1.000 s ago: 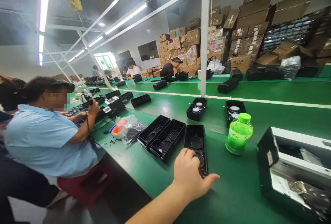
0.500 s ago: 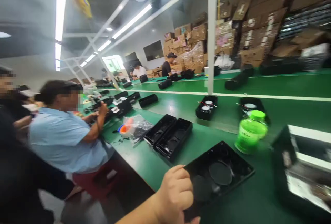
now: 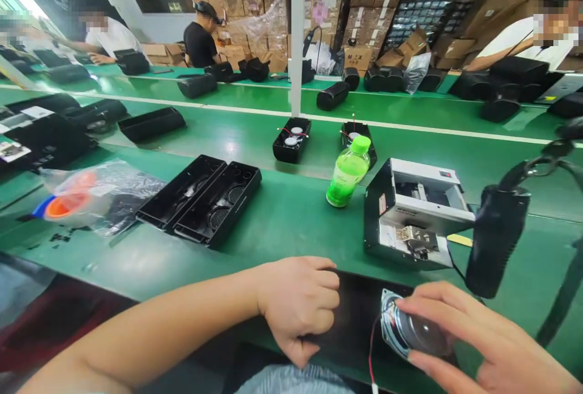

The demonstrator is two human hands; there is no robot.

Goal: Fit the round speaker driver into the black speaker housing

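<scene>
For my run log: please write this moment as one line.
left hand: grips black shell | right hand: holds speaker on shell | bottle behind

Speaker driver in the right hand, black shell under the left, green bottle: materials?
Speaker driver: glossy dark cone in a shiny rim, likely metal; red wire trails off it. Black shell: matte moulded plastic by its even sheen. Green bottle: translucent plastic, light glows through, opaque green cap.

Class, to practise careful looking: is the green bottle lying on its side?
No, the green bottle stands upright on the green table, cap on top, beside the open black box.
</scene>
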